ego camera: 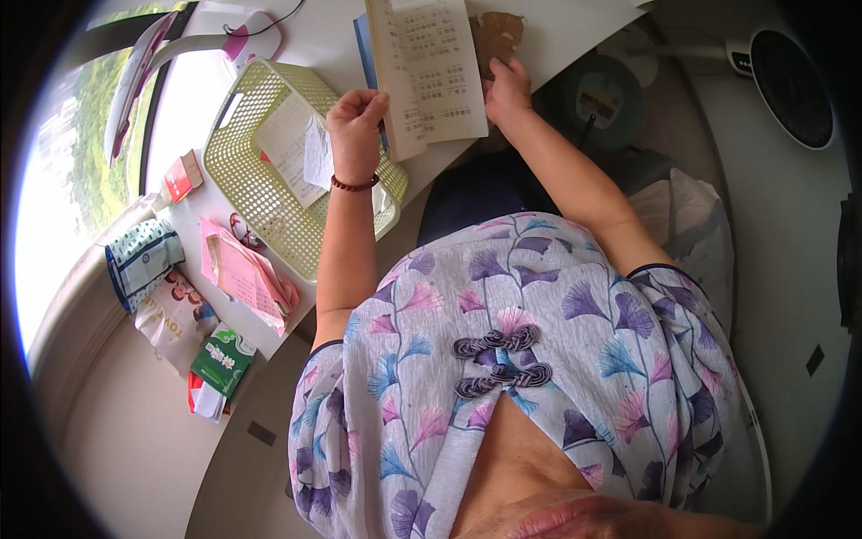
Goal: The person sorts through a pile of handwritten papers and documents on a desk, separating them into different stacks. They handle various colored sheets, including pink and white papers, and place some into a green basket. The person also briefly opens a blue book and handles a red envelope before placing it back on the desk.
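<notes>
An open printed book [441,81] lies before me near the top of the view, over a white table. Its pages carry rows of printed text. My left hand [355,131], a dark red bead bracelet at the wrist, pinches the book's left leaves between thumb and curled fingers. A blue cover or book edge [366,54] shows behind those leaves. My right hand [508,91] is at the book's right side, thumb and fingers on a torn brown sheet [500,40] that sticks out beyond the pages. Part of the right fingers is hidden by the book.
Left of the book, a light green plastic basket [306,252] holds written papers. Pink papers [246,273], a red box [183,176], a green packet [223,360] and a desk lamp [249,40] are around it. A round-headed fan [793,87] stands at right.
</notes>
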A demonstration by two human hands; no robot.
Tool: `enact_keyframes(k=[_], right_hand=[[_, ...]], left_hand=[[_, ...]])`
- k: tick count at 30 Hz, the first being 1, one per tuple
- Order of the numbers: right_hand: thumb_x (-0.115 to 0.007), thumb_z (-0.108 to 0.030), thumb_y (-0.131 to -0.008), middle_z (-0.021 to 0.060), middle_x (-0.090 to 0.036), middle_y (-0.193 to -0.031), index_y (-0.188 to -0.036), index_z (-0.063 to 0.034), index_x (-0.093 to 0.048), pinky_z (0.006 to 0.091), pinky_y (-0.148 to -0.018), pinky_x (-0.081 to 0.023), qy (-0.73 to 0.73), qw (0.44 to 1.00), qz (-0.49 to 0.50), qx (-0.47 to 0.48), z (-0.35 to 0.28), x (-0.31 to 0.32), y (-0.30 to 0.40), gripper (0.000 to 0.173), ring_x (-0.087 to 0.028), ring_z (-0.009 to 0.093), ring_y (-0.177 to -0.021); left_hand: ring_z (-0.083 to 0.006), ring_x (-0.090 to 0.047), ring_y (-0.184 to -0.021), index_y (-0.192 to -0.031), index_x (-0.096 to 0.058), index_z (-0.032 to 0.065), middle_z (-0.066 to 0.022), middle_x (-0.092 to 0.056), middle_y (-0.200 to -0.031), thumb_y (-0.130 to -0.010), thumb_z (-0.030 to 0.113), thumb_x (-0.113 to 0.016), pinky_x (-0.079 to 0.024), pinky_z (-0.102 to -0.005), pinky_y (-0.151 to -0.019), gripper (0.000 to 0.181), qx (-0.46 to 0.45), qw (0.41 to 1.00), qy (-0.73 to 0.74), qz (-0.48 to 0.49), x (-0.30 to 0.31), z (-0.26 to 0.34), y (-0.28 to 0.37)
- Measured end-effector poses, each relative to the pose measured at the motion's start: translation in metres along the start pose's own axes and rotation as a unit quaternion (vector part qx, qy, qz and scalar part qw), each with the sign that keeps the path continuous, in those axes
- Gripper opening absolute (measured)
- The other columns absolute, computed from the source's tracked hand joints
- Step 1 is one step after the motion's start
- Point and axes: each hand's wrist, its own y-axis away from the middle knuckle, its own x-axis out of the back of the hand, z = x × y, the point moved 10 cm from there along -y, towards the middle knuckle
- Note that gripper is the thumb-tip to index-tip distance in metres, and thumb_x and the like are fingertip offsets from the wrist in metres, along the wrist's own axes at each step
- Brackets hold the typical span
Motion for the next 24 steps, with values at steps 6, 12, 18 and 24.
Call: enact_keyframes(k=[6,12,18,24], right_hand=[[-0.046,-0.013,-0.09,0.0121,-0.052,-0.097,-0.1,-0.0065,-0.041,0.0428,-0.058,-0.054,0.019,1.0,0.007,0.003,-0.004,-0.003,0.012,0.013,-0.062,0.03,-0.074],[-0.041,-0.014,-0.091,0.0175,-0.051,-0.102,-0.106,-0.0063,-0.035,0.0518,-0.062,-0.055,0.019,0.998,-0.052,-0.005,-0.004,-0.023,0.024,0.017,-0.063,0.037,-0.077],[-0.038,-0.012,-0.091,0.021,-0.048,-0.106,-0.11,-0.0048,-0.031,0.0561,-0.064,-0.055,-0.011,0.995,-0.099,-0.014,0.002,-0.042,0.031,0.022,-0.063,0.041,-0.078],[-0.039,-0.01,-0.09,0.0212,-0.048,-0.103,-0.109,-0.0021,-0.031,0.0532,-0.062,-0.056,-0.007,0.997,-0.082,-0.003,-0.011,-0.036,0.031,0.022,-0.063,0.039,-0.075]], left_hand=[[-0.0108,-0.059,-0.067,-0.088,-0.059,-0.0032,-0.006,-0.062,-0.077,-0.085,0.008,-0.058,-0.049,-0.0247,-0.062,0.011,-0.104,0.977,-0.175,0.056,0.001,0.008,-0.004],[-0.0217,-0.058,-0.067,-0.112,-0.053,0.0041,-0.0126,-0.06,-0.085,-0.081,-0.002,-0.053,-0.048,-0.0309,-0.063,0.031,-0.305,0.895,-0.32,0.066,-0.049,0.038,0.017],[-0.035,-0.057,-0.09,-0.119,-0.051,0.0091,-0.0169,-0.058,-0.101,-0.082,0.005,-0.053,-0.048,-0.0417,-0.076,0.037,-0.286,0.847,-0.446,-0.037,-0.094,0.033,0.02],[-0.0418,-0.056,-0.093,-0.119,-0.047,0.0091,-0.0241,-0.049,-0.115,-0.082,0.008,-0.052,-0.05,-0.0444,-0.076,0.037,-0.251,0.874,-0.413,-0.05,-0.107,0.029,0.016]])
